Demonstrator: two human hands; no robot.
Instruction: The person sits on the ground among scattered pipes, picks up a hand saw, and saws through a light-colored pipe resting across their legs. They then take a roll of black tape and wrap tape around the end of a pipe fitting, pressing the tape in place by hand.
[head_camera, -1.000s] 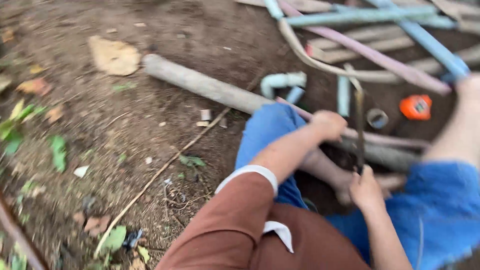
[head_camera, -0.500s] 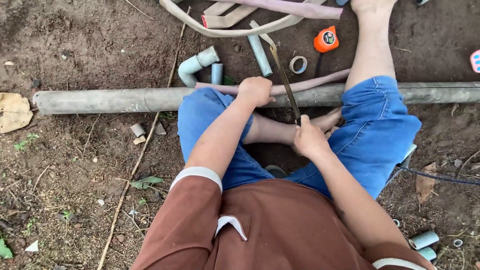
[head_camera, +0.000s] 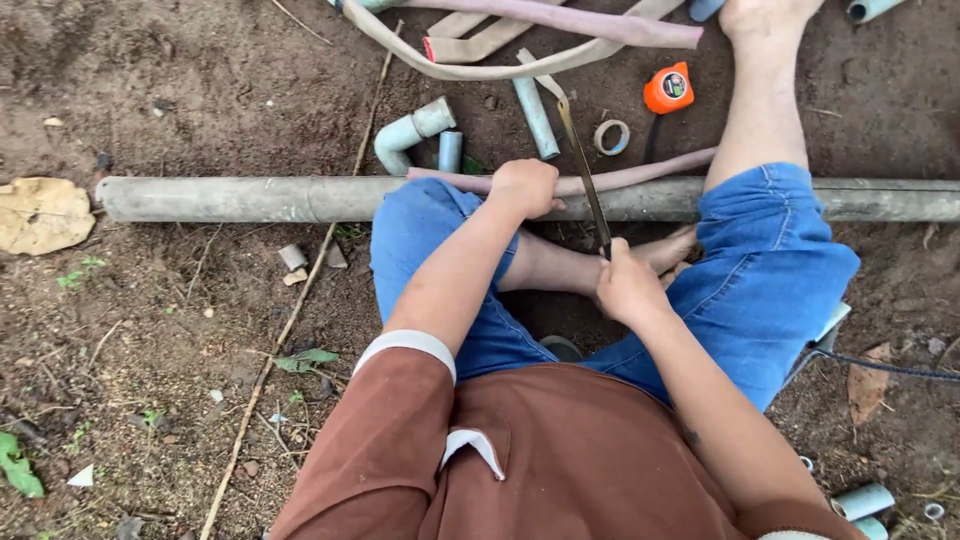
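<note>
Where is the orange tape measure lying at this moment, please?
In the head view, the orange tape measure lies on the soil at upper right, beyond the long grey pipe, between a small tape roll and the person's outstretched leg.

This is an outdoor work spot on bare ground, a yard or garden patch rather than any room. The floor is dark soil (head_camera: 180, 90) strewn with dry leaves (head_camera: 40, 212), twigs and small weeds. Plumbing bits lie all about: a long grey pipe (head_camera: 250, 198) across the dirt, a pale elbow fitting (head_camera: 405, 130), short pipe offcuts (head_camera: 535, 118), a roll of tape (head_camera: 611, 137) and an orange tape measure (head_camera: 669, 88).
</note>
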